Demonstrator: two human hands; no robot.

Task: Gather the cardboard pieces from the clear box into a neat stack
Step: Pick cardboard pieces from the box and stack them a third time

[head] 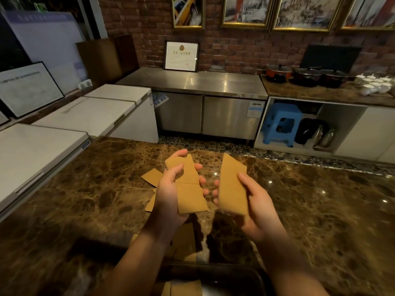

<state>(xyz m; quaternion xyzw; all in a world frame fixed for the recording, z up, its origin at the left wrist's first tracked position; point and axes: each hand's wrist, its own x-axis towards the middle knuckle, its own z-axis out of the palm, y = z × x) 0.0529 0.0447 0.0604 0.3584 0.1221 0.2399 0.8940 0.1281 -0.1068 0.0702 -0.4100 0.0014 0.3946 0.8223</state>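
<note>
Counter point(310, 210): brown veined marble, polished, glossy, spots of light reflecting off it. Cardboard point(190, 189) above the counter: plain tan kraft, matt, smooth-faced, one crease line across it; second piece point(232, 189) same stock. Box point(245, 274) at the counter's near edge: clear plastic, dark rim, slight sheen. Beyond the counter: cabinet point(203, 112) in brushed stainless steel, top reflective; freezers point(89, 112) left of it with white lids, smooth, satin; wall point(235, 50) of red brick, rough, matt; stool point(282, 122) blue plastic, smooth; picture frames point(245, 26) gilt, shiny.
</note>
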